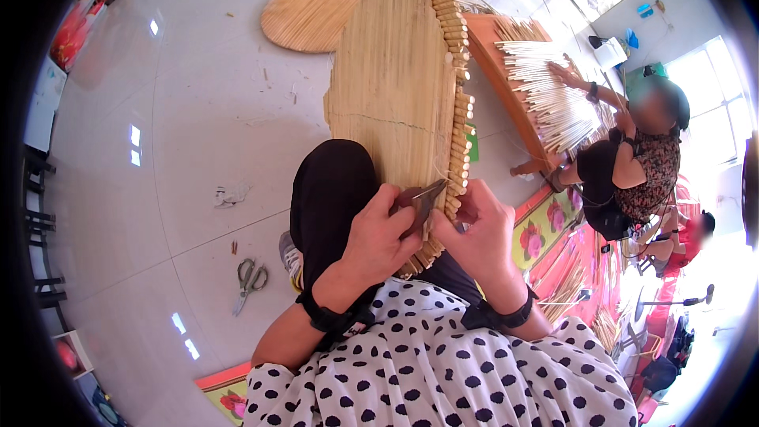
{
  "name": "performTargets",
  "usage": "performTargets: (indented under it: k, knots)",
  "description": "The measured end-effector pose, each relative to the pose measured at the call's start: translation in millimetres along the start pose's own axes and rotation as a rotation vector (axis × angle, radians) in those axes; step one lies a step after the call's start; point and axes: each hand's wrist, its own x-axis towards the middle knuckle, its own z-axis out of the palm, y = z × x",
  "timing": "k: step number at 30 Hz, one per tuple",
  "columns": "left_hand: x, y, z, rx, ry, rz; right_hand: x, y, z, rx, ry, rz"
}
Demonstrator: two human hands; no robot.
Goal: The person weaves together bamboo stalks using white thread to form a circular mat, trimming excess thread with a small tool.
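Observation:
A long oval panel of pale, bamboo-like sticks (395, 55) leans across my lap, with cut stick ends lining its right edge and a dark thread line across its face. My left hand (381, 229) is closed around a pointed dark metal hand tool (425, 204), whose exact kind I cannot make out. Its tip lies by the stick ends at the panel's lower right. Just beside it, my right hand (484, 225) pinches the panel's edge, thumb in front and fingers partly hidden behind. Thin strands stick up near the tool's tip.
A round stick mat (308, 16) lies on the tiled floor beyond the panel. Scissors (251, 283) and scraps (231, 195) are at left. To the right, a co-worker (644, 150) reaches over loose sticks (545, 91) on a wooden table (506, 71); another person (688, 245) sits farther off.

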Motion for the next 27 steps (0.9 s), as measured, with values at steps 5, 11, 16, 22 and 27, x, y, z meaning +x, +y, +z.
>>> performTargets:
  k: [5, 11, 16, 22, 27]
  knots:
    - [0.4, -0.3, 0.9, 0.047, 0.035, 0.02, -0.1, -14.8, 0.2, -0.153, -0.041, 0.057]
    - [-0.9, -6.7, 4.3, 0.056, 0.025, 0.035, -4.0, -19.8, 6.5, -0.19, -0.008, -0.021]
    - [-2.6, -9.6, 6.0, 0.058, 0.057, 0.062, -3.4, -22.5, 13.3, -0.33, 0.024, -0.063]
    - [-5.9, -7.2, 5.5, 0.016, 0.102, 0.052, -4.5, -29.4, 13.3, -0.34, -0.003, -0.018]
    - [-17.2, 11.0, -50.8, 0.057, 0.417, 0.085, 7.7, -10.2, 0.9, -0.379, 0.08, 0.117]
